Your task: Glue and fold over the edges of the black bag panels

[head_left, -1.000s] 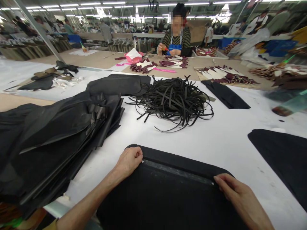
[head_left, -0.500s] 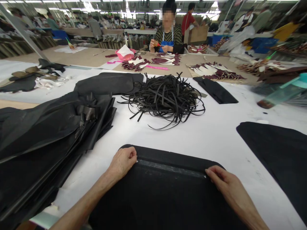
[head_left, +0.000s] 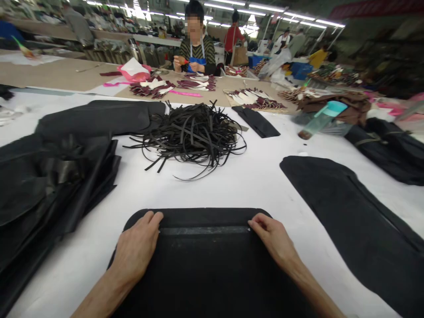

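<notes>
A large black sheet-like panel [head_left: 212, 274] with rounded far corners lies before me, its far edge flat on the white table. A shiny, greyish strip [head_left: 203, 230] runs across it below that edge, with a tiny white bit at each end. My left hand [head_left: 137, 243] is closed at the strip's left end, fingers curled on the panel near its far left corner. At the right end, my right hand [head_left: 273, 238] has thumb and forefinger pinched together on the panel. What exactly lies between the fingertips is partly hidden.
Beyond the panel lies a tangled heap of black strips [head_left: 198, 132]. Black sheets [head_left: 76, 176] pile up at left; another black piece [head_left: 344, 221] lies at right. A turquoise-lidded bottle [head_left: 319, 119] rests farther back. Across the table, a person in a blue apron [head_left: 197, 64] handles something small.
My view has turned to the right, so the surroundings appear shifted left. The panel now looks squarer to me. Both hands stay at the ends of the strip.
</notes>
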Available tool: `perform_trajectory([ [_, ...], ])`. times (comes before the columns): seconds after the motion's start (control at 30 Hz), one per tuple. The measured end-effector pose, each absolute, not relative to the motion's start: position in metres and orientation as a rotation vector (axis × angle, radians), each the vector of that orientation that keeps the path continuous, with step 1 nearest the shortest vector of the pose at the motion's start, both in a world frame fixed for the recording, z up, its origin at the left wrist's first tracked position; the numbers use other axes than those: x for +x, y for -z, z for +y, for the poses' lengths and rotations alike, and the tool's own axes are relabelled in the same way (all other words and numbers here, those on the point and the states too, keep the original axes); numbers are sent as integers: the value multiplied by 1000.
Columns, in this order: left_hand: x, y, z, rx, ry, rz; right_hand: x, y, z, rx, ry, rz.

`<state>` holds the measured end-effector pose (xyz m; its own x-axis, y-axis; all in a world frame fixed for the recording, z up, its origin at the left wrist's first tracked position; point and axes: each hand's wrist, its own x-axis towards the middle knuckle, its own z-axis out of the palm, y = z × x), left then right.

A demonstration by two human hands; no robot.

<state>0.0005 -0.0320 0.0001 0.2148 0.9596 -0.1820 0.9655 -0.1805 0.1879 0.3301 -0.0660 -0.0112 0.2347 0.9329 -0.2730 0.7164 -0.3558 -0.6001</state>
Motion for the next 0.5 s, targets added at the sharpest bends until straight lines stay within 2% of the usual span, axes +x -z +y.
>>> perform_trajectory([
  [0.17,-2,13,-38,2618,87,1518,329,9,-65,-2190,-793,-1523],
  [0.33,-2,16,-49,2731,320,1531,328,8,-66,-2231,-768,-1525],
  [0.5,1,23,-58,2881,303,1528,326,11,-67,-2268,-723,-1533],
])
